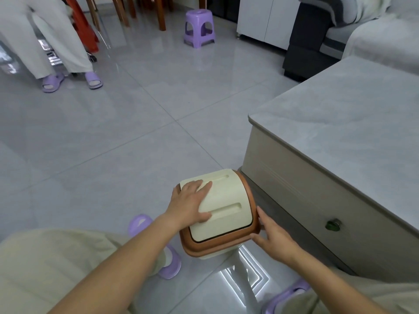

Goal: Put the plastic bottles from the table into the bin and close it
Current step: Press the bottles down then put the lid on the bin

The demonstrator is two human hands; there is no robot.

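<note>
A cream bin (223,207) with a brown rim (217,245) stands on the floor beside the table's near corner. Its domed cream lid is down and looks shut. My left hand (189,203) lies flat on the lid's left side, fingers spread over the top and thumb on the front face. My right hand (273,236) touches the brown rim at the bin's right side, fingers apart. No plastic bottle is in view; the inside of the bin is hidden.
The grey marble-topped table (340,123) with a drawer knob (332,225) fills the right side. A purple stool (199,28) stands far back. Another person's legs in purple slippers (72,81) are at the upper left. A sofa (362,35) sits at the upper right.
</note>
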